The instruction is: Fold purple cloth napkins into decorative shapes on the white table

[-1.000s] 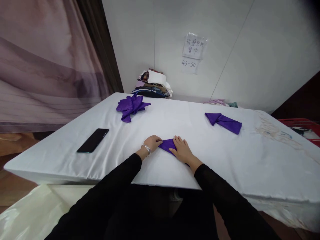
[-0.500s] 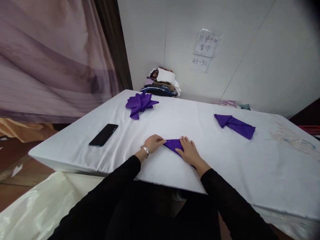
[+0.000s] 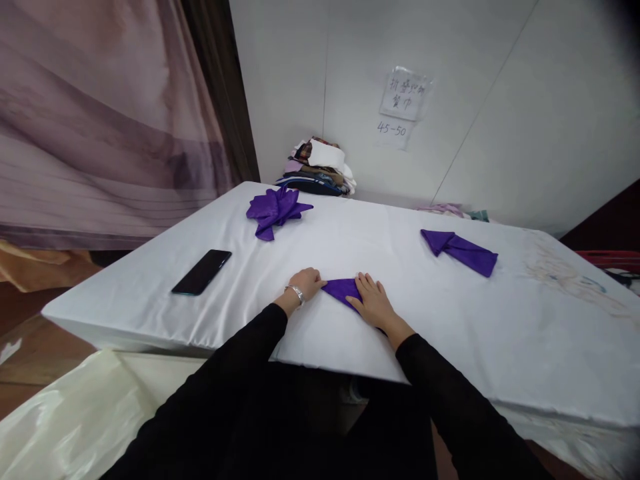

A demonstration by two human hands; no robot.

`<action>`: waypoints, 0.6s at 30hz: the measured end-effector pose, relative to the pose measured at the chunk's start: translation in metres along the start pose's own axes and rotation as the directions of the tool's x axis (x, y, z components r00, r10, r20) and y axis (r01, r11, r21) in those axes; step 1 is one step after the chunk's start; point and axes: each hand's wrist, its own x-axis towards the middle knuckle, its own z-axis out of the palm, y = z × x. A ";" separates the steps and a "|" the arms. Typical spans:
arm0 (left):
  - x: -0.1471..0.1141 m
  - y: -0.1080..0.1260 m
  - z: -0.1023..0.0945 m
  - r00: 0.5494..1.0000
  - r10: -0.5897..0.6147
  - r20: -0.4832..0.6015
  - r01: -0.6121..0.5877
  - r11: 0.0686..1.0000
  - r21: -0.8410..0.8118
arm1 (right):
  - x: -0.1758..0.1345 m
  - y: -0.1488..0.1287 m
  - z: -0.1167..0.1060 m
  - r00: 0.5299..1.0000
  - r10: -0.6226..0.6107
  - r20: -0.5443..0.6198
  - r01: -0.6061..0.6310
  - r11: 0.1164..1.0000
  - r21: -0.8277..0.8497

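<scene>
A purple cloth napkin (image 3: 341,289), folded into a pointed triangle, lies flat near the front edge of the white-covered table (image 3: 320,343). At its left tip, my left hand (image 3: 305,285) is closed, with thumb and fingers pinching the corner; a silver bracelet is on that wrist. My right hand (image 3: 373,301) rests palm down over the right part of the napkin, fingers stretched out and thumb apart. That hand and wrist hide the napkin's right end.
Left of my hands lies a black phone (image 3: 202,272). Behind it sits a purple napkin shaped in pleats (image 3: 278,211); a folded purple napkin (image 3: 461,251) lies to the right. A clothes pile (image 3: 320,167) stands against the wall, under paper signs (image 3: 403,100).
The camera view has shifted slightly. Both hands stay on the folded napkin, the left still at its tip and the right still flat on it.
</scene>
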 end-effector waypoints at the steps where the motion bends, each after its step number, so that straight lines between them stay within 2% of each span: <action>1: 0.001 0.000 0.000 1.000 -0.004 0.004 0.004 1.000 0.013 | 0.000 0.000 0.000 1.000 0.001 0.003 -0.001 1.000 0.000; 7: 0.002 0.004 -0.005 0.999 -0.028 0.018 0.026 0.996 0.085 | -0.007 0.003 0.000 1.000 0.002 0.003 -0.002 1.000 0.002; 10: -0.006 0.020 -0.003 0.998 -0.008 -0.062 0.015 0.993 0.116 | -0.008 0.003 0.001 1.000 -0.001 -0.011 0.001 1.000 0.003; 12: -0.014 0.039 0.005 0.978 0.129 -0.162 -0.111 0.987 0.116 | -0.008 0.003 0.002 1.000 -0.002 -0.020 0.002 1.000 0.002; 14: -0.021 0.057 0.018 0.917 0.356 -0.181 -0.341 0.933 0.112 | -0.008 0.004 0.003 1.000 -0.011 -0.018 0.011 1.000 -0.007; 16: -0.025 0.070 0.033 0.854 0.513 -0.091 -0.507 0.858 0.081 | -0.008 0.004 0.002 1.000 -0.025 -0.009 0.025 1.000 -0.018; 18: -0.024 0.075 0.044 0.835 0.551 0.008 -0.551 0.834 0.029 | -0.009 0.003 0.001 1.000 -0.031 -0.006 0.030 0.999 -0.016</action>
